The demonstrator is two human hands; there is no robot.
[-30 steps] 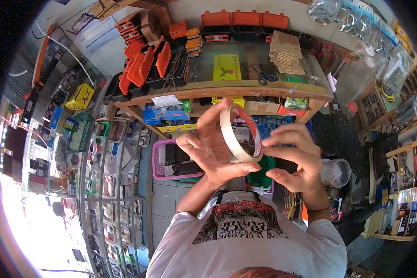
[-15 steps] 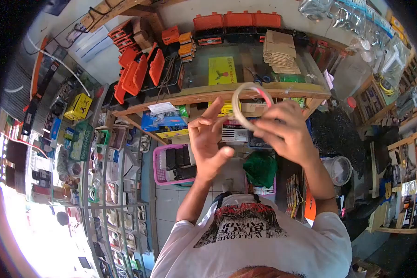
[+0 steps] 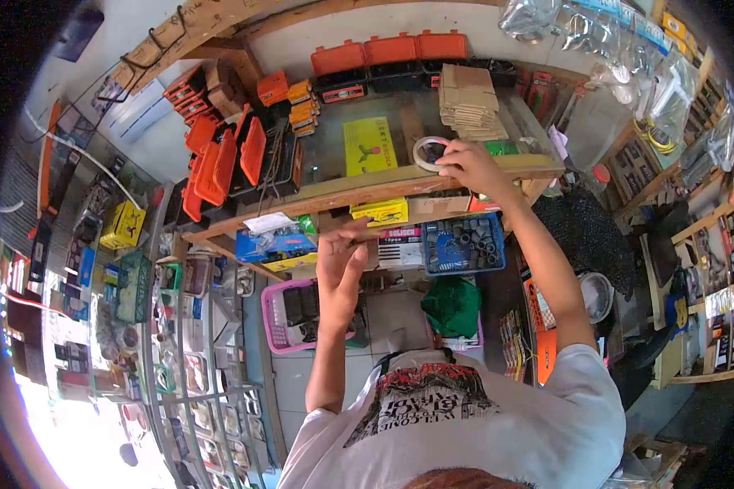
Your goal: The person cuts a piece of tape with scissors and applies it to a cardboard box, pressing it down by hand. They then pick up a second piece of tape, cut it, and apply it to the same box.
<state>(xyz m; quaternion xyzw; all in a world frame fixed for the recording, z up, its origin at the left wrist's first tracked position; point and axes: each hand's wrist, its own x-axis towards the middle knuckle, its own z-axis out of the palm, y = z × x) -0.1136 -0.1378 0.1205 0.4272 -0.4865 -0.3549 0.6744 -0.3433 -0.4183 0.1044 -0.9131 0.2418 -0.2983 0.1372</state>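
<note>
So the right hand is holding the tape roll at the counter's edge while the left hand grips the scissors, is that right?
Not quite. In the head view the right hand does hold the tape roll at the counter's edge, but the left hand grips nothing; it is raised, open and empty. No scissors show in it.

Landmark: counter (image 3: 400,183).
- Tape roll (image 3: 426,152) on counter, near its front edge; right hand (image 3: 471,165) on roll.
- Cardboard stack (image 3: 467,102) on counter, behind roll.
- Flat box (image 3: 366,145) on counter, left of roll.
- Open cases (image 3: 245,159) at counter's left end.
- Left hand (image 3: 340,262) raised below counter's front edge, in front of basket (image 3: 279,342).
- Crate (image 3: 463,243) under counter.
</note>
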